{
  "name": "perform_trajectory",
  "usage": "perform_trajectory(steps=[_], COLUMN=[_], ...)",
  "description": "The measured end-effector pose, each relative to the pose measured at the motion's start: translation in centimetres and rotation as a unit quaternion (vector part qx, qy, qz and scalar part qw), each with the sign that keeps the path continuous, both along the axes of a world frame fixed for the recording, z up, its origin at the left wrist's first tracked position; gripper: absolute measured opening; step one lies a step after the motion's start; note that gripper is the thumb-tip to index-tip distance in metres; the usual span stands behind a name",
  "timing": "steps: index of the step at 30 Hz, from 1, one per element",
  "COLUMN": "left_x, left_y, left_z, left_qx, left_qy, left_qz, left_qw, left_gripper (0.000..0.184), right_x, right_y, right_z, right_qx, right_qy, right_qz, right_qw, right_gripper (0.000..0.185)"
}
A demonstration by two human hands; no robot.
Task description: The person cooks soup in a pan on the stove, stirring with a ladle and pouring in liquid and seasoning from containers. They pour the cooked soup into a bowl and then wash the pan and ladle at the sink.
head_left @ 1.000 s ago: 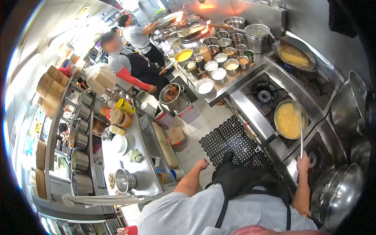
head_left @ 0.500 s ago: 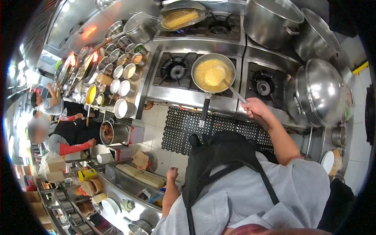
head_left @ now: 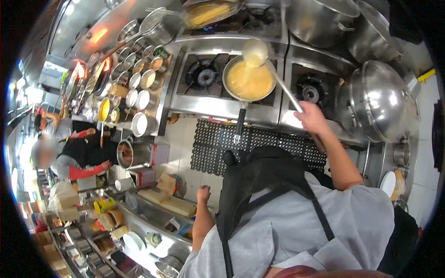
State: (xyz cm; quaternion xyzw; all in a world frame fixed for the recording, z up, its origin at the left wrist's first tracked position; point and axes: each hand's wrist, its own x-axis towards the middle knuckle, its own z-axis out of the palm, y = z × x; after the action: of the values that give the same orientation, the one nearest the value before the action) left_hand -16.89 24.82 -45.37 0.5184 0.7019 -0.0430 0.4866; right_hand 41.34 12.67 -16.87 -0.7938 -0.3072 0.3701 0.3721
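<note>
My right hand is closed around the long handle of a ladle. The ladle's bowl is raised over the far rim of a frying pan, and yellow liquid seems to pour from it. Lumpy yellow liquid fills the pan, which sits on a stove burner with its black handle pointing toward me. Down at my left side, my left hand is curled closed and appears to hold nothing.
Large steel pots and a domed steel vessel stand on the right. Metal containers line the left counter. Two co-workers are at far left, near a pot of meat. Another pan sits on the back burners.
The ladle has come up out of the pan's liquid and moved toward the far rim. My right hand has risen with it. My left hand has shifted slightly.
</note>
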Motion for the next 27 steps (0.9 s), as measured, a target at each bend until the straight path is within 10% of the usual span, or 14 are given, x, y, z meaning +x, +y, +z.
perform_trajectory(steps=[6, 14, 17, 20, 27], left_x=[-1.4, -1.7, -1.3, -1.9, -3.2], left_y=[-1.5, -0.6, -0.5, -0.9, -2.0], left_z=[-1.9, -2.3, -2.3, -4.4, -5.2], left_qx=[-0.030, -0.003, 0.007, 0.017, 0.039], left_qy=[0.028, 0.031, 0.013, 0.002, 0.000], left_qz=[-0.030, 0.004, 0.000, -0.014, -0.088], left_qw=[0.999, 1.000, 1.000, 1.000, 0.995], left_gripper=[0.038, 0.036, 0.031, 0.030, 0.041], right_x=[1.6, 0.5, -2.6, -0.9, -1.4], right_y=[0.2, 2.0, 2.9, 3.0, 1.7], right_z=[-9.0, -18.3, -13.0, -10.7, -5.7], right_qx=[-0.046, 0.015, -0.029, -0.029, -0.028], right_qy=[-0.233, -0.234, 0.282, 0.422, 0.200], right_qz=[0.007, 0.019, -0.089, -0.093, -0.042], right_qw=[0.971, 0.972, 0.955, 0.901, 0.979], right_gripper=[0.038, 0.025, 0.016, 0.018, 0.018])
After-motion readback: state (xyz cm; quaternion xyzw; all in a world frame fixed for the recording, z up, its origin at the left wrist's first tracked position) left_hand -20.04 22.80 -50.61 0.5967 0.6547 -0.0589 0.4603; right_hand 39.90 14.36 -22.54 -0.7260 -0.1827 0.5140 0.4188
